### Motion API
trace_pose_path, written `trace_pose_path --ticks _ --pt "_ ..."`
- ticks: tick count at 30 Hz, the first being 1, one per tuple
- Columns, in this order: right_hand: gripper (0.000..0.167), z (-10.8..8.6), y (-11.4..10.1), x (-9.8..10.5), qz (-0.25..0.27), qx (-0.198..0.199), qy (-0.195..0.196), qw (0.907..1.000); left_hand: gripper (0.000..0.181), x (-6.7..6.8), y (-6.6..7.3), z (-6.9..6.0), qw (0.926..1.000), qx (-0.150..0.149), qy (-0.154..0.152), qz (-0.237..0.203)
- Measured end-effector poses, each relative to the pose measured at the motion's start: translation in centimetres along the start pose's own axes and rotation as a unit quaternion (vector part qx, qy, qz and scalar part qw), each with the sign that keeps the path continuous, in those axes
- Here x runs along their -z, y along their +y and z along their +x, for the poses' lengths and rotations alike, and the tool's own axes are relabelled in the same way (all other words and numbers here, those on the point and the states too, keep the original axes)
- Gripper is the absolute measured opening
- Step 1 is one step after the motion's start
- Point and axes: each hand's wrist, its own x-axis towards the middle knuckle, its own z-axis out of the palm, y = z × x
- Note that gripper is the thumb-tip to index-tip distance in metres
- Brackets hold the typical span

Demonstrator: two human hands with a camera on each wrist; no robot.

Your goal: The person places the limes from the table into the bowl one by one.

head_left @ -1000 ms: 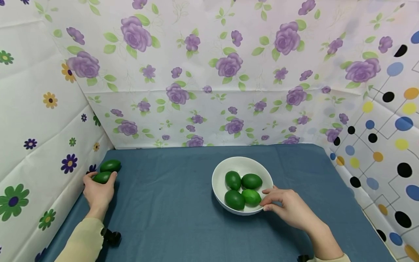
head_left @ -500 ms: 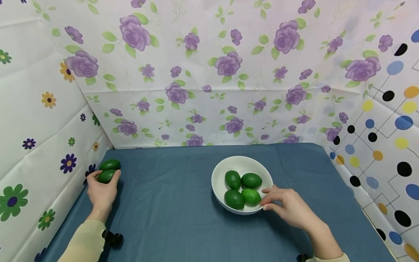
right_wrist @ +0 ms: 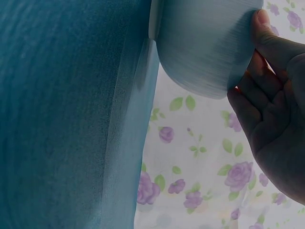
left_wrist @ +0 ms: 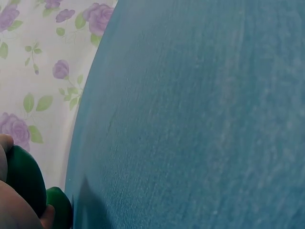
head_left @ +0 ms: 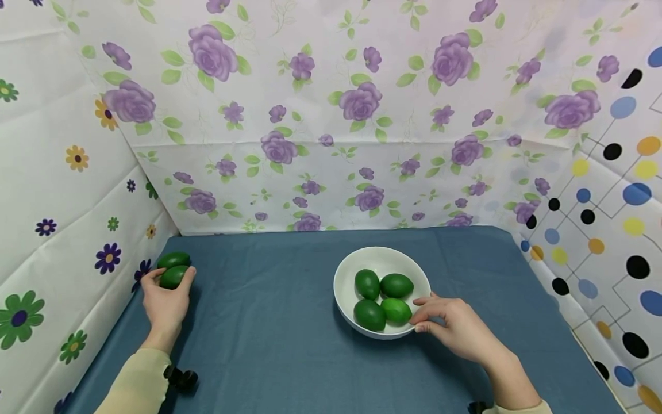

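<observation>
At the table's far left, my left hand (head_left: 166, 307) pinches a smooth dark green fruit (head_left: 173, 278) between thumb and fingers. Just behind it is a second dark green fruit (head_left: 173, 259), close to the held one. My right hand (head_left: 457, 326) grips the right rim of a white bowl (head_left: 383, 257), thumb outside and fingertips over the edge. Inside the bowl lie several dark green fruits (head_left: 369, 315) and a brighter green lime (head_left: 396, 311). The right wrist view has the bowl's outer side (right_wrist: 205, 47) with the thumb and fingers on it.
A blue cloth (head_left: 258, 322) covers the table. Behind it hangs a rose-patterned sheet (head_left: 320, 115). A flowered sheet (head_left: 62, 195) borders the left side, and a dotted sheet (head_left: 610, 230) the right.
The left hand has shifted slightly to the right with the fruit in its grasp, and the fruit now sits a little higher in view. The right hand and bowl stay in place.
</observation>
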Motion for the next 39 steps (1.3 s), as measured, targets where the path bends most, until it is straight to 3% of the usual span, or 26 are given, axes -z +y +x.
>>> trace_pose_path --ticks 13,23,32,39 --pt "0.016 0.0 0.3 0.1 -0.005 0.001 -0.001 1.0 0.091 -0.9 0.7 -1.3 0.9995 -0.006 -0.027 -0.016" --pt "0.016 0.0 0.2 0.2 -0.006 -0.001 -0.002 1.0 0.085 -2.0 2.1 -3.0 0.9981 -0.037 -0.047 -0.017" --pt "0.015 0.0 0.1 0.1 0.002 -0.006 -0.005 1.0 0.081 -3.1 2.4 -4.4 0.9963 -0.068 -0.052 -0.012" --pt "0.014 0.0 -0.1 0.1 0.004 -0.005 -0.006 1.0 0.082 -3.3 2.7 -5.1 0.9955 -0.067 -0.065 -0.018"
